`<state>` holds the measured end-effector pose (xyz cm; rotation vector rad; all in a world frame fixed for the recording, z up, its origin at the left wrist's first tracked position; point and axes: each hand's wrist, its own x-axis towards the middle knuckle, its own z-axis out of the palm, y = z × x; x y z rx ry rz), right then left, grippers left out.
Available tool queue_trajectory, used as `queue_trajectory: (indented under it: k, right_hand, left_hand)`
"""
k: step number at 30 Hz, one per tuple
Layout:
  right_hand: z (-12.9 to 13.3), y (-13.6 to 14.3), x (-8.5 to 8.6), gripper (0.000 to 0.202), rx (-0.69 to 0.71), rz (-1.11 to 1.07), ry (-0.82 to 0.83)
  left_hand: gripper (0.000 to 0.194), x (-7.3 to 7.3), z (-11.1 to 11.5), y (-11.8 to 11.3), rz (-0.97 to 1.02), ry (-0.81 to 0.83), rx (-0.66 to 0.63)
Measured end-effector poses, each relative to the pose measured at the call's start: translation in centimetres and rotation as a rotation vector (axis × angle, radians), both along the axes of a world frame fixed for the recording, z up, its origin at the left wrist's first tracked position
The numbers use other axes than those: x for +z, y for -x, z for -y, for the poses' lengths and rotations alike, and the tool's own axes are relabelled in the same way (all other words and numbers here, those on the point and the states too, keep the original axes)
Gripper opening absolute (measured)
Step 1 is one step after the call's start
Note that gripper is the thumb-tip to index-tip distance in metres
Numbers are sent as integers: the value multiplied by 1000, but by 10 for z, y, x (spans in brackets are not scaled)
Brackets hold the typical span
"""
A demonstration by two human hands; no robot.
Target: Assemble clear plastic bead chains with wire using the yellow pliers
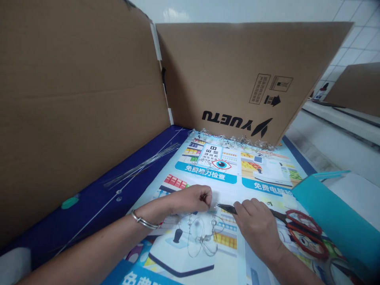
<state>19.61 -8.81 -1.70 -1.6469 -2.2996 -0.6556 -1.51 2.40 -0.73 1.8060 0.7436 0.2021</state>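
Note:
My left hand (pixel 192 198), with a silver bracelet at the wrist, has thumb and forefinger pinched at the middle of the printed sheet; what they hold is too small to make out. Just right of it, my right hand (pixel 257 225) is wrapped round dark pliers (pixel 228 208), their pointed tip facing the left fingertips with a small gap between. Below both hands lies a looped clear wire piece (pixel 204 238) with round beads. Red-handled scissors (pixel 307 237) lie to the right of my right hand, partly hidden by it.
Cardboard panels (pixel 208 63) stand at the back and left. Many small clear wire pieces (pixel 234 141) lie along the back panel. A bundle of wires (pixel 142 166) and a green piece (pixel 70 203) are at the left. A teal bag (pixel 332 213) stands at the right.

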Motion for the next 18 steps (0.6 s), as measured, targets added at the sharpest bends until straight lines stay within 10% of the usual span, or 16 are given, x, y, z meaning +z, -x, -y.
queue_trajectory:
  k: [18]
  right_hand:
    - [2,-4,-1,18,6,78,-62]
  left_hand:
    - [15,-8,3,-5,99,213,156]
